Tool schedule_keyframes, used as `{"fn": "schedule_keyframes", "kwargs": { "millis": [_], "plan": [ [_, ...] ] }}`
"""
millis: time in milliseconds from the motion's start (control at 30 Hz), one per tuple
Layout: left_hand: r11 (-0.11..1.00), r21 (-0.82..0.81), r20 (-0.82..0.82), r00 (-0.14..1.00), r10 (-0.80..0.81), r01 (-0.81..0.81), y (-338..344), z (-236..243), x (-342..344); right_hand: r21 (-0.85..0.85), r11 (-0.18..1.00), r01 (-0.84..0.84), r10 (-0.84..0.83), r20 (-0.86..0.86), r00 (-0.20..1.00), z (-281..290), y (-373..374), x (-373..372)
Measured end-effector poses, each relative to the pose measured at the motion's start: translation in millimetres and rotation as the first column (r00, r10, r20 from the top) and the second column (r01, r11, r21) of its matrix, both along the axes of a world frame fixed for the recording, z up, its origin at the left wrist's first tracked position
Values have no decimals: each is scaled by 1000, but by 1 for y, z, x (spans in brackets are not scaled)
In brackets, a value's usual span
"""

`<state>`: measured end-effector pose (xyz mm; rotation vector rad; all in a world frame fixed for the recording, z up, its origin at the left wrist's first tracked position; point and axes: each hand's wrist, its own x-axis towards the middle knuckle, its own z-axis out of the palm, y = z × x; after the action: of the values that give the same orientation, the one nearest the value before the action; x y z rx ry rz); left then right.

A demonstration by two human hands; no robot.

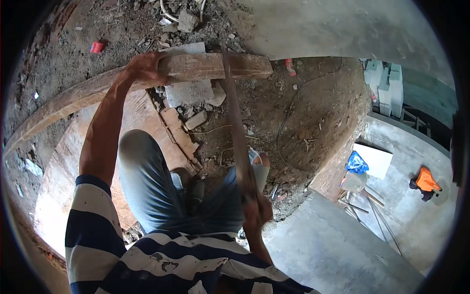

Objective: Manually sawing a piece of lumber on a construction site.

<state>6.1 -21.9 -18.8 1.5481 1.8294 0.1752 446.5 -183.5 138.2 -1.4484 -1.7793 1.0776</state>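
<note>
A long wooden beam point(193, 67) runs across in front of me, its right end resting over a grey block point(188, 94) on the dirt. My left hand point(147, 67) is closed over the beam, left of the block's middle. Low and near my body, my right hand point(258, 211) grips the handle end of a handsaw point(236, 120). The saw's long blade points away from me, and its far part lies across the beam near the right end. Motion blurs the blade, so its teeth cannot be made out.
Under my knees lies a worn plywood sheet point(63, 171). Rubble and a red wrapper point(97, 47) litter the dirt. A concrete ledge point(313, 235) is at my right; beyond it are a blue plastic bag point(357, 162), rods point(379, 215) and an orange cloth point(427, 180).
</note>
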Motion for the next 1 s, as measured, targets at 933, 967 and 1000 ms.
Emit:
{"fn": "schedule_keyframes", "kwargs": {
  "millis": [933,967,1000],
  "plan": [
    [999,-21,64,998,28,-27,0,16,9,-97,995,-13,20,78,997,17,19,-16],
    [1000,-11,67,997,26,-25,5,14,10,85,992,90,-105,192,976,-15,55,-45],
    [1000,11,63,998,-11,11,10,7,13,71,990,-118,66,512,856,-17,92,-65]
  ]
}}
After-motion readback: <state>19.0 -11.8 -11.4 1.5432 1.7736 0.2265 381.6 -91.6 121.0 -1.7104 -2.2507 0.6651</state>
